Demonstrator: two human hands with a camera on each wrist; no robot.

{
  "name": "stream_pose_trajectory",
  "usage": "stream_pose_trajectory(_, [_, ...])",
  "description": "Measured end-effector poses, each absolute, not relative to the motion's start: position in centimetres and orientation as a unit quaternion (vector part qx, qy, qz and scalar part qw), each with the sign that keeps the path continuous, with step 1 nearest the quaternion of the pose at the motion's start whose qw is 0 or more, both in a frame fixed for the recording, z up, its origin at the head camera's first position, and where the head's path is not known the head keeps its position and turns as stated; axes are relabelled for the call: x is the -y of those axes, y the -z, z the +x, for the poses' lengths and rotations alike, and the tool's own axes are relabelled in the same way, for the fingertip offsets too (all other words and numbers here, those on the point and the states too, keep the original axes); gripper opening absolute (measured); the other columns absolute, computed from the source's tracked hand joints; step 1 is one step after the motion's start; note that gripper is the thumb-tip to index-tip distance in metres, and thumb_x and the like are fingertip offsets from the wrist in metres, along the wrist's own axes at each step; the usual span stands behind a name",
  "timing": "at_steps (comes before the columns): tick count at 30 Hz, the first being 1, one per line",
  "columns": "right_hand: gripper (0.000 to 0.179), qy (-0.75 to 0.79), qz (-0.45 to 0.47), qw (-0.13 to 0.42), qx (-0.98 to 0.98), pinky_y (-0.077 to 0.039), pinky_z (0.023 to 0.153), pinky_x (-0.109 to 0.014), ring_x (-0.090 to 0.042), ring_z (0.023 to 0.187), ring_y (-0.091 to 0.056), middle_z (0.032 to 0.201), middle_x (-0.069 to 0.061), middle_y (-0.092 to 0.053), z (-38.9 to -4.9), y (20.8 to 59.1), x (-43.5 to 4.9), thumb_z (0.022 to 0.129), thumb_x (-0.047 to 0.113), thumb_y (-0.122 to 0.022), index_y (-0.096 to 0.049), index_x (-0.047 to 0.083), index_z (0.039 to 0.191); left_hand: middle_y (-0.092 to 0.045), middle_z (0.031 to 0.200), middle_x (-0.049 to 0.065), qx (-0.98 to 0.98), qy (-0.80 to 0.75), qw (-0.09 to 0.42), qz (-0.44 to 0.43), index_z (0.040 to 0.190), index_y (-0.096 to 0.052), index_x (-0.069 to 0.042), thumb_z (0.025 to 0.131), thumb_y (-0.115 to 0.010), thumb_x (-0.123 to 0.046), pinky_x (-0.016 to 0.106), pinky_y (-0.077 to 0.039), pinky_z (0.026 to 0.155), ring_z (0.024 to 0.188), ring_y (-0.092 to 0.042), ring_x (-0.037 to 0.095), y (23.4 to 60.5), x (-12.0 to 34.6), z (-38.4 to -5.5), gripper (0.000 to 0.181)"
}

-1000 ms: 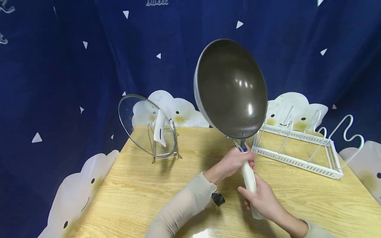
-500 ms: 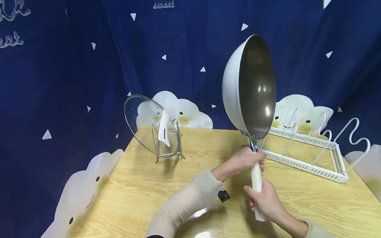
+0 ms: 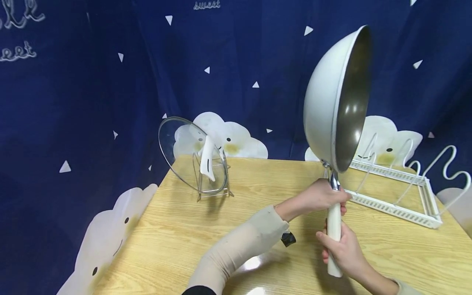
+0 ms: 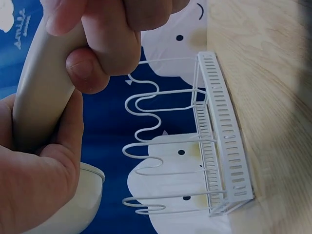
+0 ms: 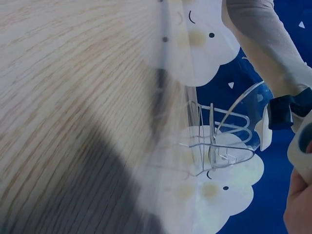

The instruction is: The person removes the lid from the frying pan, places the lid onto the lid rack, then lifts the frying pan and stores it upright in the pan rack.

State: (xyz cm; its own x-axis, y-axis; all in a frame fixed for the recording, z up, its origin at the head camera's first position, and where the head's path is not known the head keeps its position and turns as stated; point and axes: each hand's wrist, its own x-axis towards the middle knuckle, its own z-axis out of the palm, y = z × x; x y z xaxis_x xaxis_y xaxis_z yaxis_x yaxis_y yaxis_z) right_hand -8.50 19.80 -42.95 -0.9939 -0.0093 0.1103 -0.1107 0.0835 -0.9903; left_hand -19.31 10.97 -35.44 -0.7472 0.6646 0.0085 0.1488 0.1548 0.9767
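Observation:
A deep wok-like pan (image 3: 324, 98), white outside and dark brown inside, is held up above the table with its bowl upward and its opening turned to the right. My left hand (image 3: 321, 196) grips the top of its white handle (image 3: 334, 223), just under the metal neck. Lower on the same handle, my right hand (image 3: 344, 248) holds on near the end. In the left wrist view, the fingers of both hands wrap round the handle (image 4: 46, 87). The right wrist view catches only part of the right hand (image 5: 300, 207) at its edge.
A white wire rack (image 3: 394, 207) with wavy dividers stands on the right of the wooden table (image 3: 177, 246), behind the hands. At the left, a glass lid (image 3: 180, 155) with a white handle leans in a small metal stand (image 3: 214, 192). A blue curtain (image 3: 236, 49) hangs behind.
The pan has turned about its handle, so more of its white outside shows and less of its inside. It and both hands have shifted right; the view has shifted slightly too.

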Motion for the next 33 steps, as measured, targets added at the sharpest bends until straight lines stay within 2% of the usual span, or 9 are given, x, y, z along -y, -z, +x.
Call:
stream_pose_trajectory(8, [0.024, -0.726, 0.108, 0.036, 0.679, -0.046, 0.034, -0.031, -0.008, 0.044, -0.053, 0.067, 0.003, -0.053, -8.0, 43.0, -21.2, 0.09, -0.012, -0.05, -0.043, 0.007, 0.102, -0.063, 0.057, -0.001, -0.769, -0.535, 0.214, 0.276, 0.068, -0.06, -0.007, 0.088, -0.065, -0.015, 0.02, -0.048, 0.054, 0.052, -0.062, 0.008, 34.8, -12.3, -18.7, 0.022])
stream_pose_trajectory(13, [0.028, -0.752, 0.141, 0.026, 0.643, -0.045, 0.034, -0.029, -0.007, 0.045, -0.054, 0.064, 0.004, -0.055, -7.8, 43.2, -21.8, 0.091, -0.015, -0.043, -0.044, 0.01, 0.103, -0.062, 0.056, 0.0, -0.77, -0.537, 0.223, 0.263, 0.068, -0.06, -0.006, 0.087, -0.066, -0.017, 0.02, -0.047, 0.053, 0.051, -0.061, 0.009, 34.8, -13.2, -18.4, 0.023])
stream_pose_trajectory(21, [0.032, -0.794, 0.205, 0.006, 0.572, -0.046, 0.037, -0.024, -0.006, 0.05, -0.055, 0.068, 0.003, -0.055, -7.8, 43.8, -22.5, 0.092, -0.018, -0.034, -0.044, 0.009, 0.106, -0.063, 0.059, -0.003, -0.77, -0.513, 0.221, 0.308, 0.072, -0.062, -0.007, 0.089, -0.065, -0.02, 0.02, -0.044, 0.051, 0.053, -0.06, 0.007, 34.9, -13.8, -18.7, 0.022])
stream_pose_trajectory(25, [0.032, -0.802, 0.235, 0.002, 0.549, -0.045, 0.037, -0.025, -0.006, 0.053, -0.056, 0.068, 0.0, -0.054, -7.8, 44.1, -22.7, 0.092, -0.019, -0.03, -0.043, 0.006, 0.108, -0.063, 0.057, -0.003, -0.773, -0.515, 0.22, 0.298, 0.069, -0.063, -0.007, 0.089, -0.065, -0.019, 0.021, -0.043, 0.049, 0.051, -0.059, 0.007, 35.3, -14.2, -18.6, 0.023])
stream_pose_trajectory(33, [0.029, -0.801, 0.232, -0.012, 0.552, -0.047, 0.039, -0.023, -0.004, 0.053, -0.058, 0.068, 0.003, -0.056, -7.7, 44.1, -22.9, 0.093, -0.018, -0.029, -0.04, 0.006, 0.106, -0.061, 0.056, -0.002, -0.779, -0.512, 0.209, 0.297, 0.067, -0.058, -0.007, 0.089, -0.065, -0.022, 0.021, -0.046, 0.051, 0.049, -0.059, 0.009, 35.9, -14.8, -18.6, 0.028])
